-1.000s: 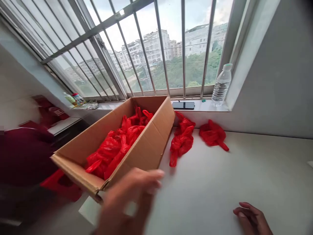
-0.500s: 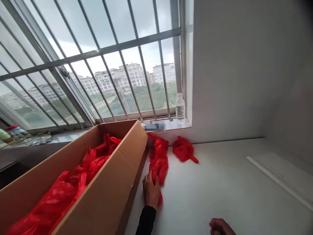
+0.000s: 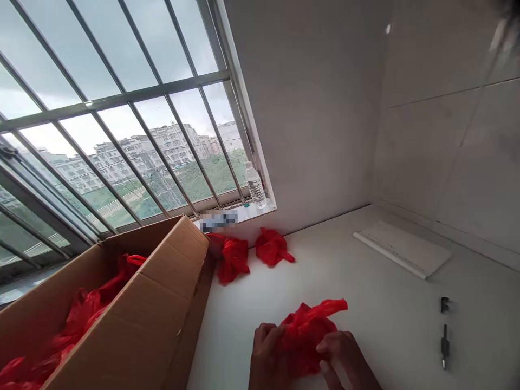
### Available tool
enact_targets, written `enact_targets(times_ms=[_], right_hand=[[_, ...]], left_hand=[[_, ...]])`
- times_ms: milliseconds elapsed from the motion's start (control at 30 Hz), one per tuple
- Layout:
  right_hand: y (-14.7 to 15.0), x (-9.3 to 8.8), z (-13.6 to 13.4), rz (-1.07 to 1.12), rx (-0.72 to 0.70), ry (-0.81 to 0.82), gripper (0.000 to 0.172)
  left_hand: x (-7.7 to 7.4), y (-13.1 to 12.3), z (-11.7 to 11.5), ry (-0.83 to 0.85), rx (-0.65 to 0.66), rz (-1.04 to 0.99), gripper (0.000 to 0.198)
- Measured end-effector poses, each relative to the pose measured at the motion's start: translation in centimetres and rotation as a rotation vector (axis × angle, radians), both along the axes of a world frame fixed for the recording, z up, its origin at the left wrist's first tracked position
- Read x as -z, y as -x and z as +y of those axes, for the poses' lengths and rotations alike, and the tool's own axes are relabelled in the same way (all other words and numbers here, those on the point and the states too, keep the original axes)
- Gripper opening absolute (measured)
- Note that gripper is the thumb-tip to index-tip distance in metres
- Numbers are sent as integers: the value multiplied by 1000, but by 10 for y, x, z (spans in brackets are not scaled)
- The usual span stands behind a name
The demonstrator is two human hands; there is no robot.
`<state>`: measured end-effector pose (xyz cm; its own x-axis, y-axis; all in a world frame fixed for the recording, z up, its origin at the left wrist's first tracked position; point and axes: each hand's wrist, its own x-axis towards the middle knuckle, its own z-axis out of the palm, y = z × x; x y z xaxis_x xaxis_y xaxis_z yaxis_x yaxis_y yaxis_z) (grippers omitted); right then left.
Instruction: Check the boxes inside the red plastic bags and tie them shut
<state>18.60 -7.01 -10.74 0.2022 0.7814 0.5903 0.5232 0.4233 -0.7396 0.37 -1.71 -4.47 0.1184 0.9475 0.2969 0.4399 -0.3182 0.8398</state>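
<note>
Possibly tearable: one thin red bag (image 3: 304,337)

At the white table (image 3: 390,319), the left hand (image 3: 265,352) grips the left side of this red bag; the right hand (image 3: 345,353) curls against its right side, but whether it pinches I cannot tell. A hard tug could rip the thin plastic; a loose hold could drop it. Leftward, an open cardboard box (image 3: 162,292) holds more red bags (image 3: 83,317), heaped.

The left hand (image 3: 267,344) grips a red bag (image 3: 304,333) at the white table (image 3: 385,309), while the right hand (image 3: 345,355) touches its other side. A cardboard box (image 3: 150,303) holding more bags (image 3: 83,314) stands left; a bottle (image 3: 255,187) stands on the windowsill (image 3: 245,213).
</note>
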Motion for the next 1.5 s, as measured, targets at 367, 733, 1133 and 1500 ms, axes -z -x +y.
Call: enact_targets(times_ms=[367, 733, 1133, 1500], right_hand=[[-25, -57, 27, -99, -125, 201, 14], [-52, -51, 42, 132, -62, 194, 18], [-50, -63, 29, 195, -101, 306, 21], [-62, -62, 23, 329, -73, 362, 30]], left_hand=[[-18, -36, -13, 77, -50, -147, 25], [-10, -12, 11, -52, -361, -103, 50], [-16, -26, -5, -5, -163, 8, 23], [-24, -23, -15, 9, -284, -109, 37]])
